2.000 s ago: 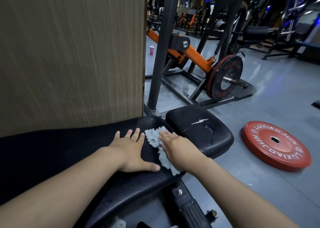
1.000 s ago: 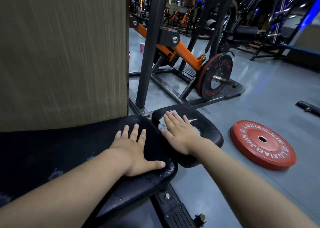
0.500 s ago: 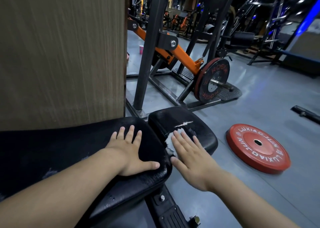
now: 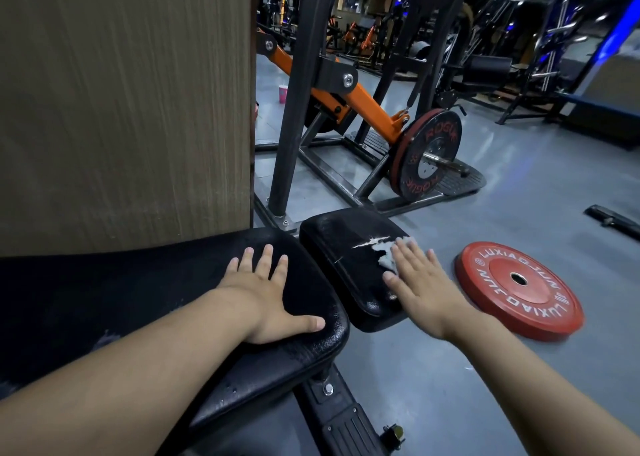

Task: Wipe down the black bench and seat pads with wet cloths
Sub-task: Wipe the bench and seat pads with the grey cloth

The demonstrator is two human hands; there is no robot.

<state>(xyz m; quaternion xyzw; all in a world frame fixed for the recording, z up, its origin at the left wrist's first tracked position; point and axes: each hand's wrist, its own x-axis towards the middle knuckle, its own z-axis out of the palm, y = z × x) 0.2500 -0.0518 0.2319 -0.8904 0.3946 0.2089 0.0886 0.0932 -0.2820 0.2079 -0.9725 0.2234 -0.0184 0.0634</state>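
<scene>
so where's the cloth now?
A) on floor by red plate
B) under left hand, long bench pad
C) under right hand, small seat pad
C: the white cloth peeks out from under the flat right hand on the torn seat pad; the left hand rests bare on the bench pad.

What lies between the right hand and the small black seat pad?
A pale cloth, pressed flat under the right hand on the seat pad, beside a white tear. The head view shows it.

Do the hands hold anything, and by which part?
Nothing is gripped. The right hand presses the cloth under its fingers on the seat pad; the left hand lies flat on the bench.
</scene>
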